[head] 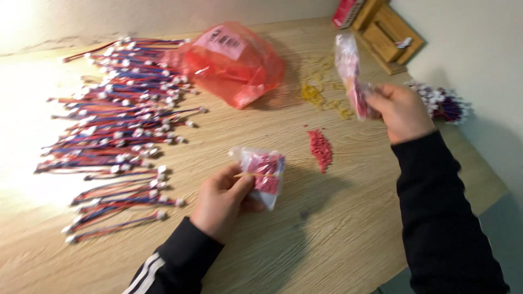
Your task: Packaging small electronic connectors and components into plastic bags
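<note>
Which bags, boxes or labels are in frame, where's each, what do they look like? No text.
Small clear bag: in left hand, holds red pieces.
Second clear bag: raised in right hand, blurred, red contents.
Red plastic bag: on table, far centre, crumpled, bulging.
Pink label: rectangular, on top of the red plastic bag.
Red box: far edge, beside wooden holder, partly cut off.

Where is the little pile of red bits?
In the head view, the red pile lies on the table near the middle, between the left hand with its small bag and the raised right hand.
</note>
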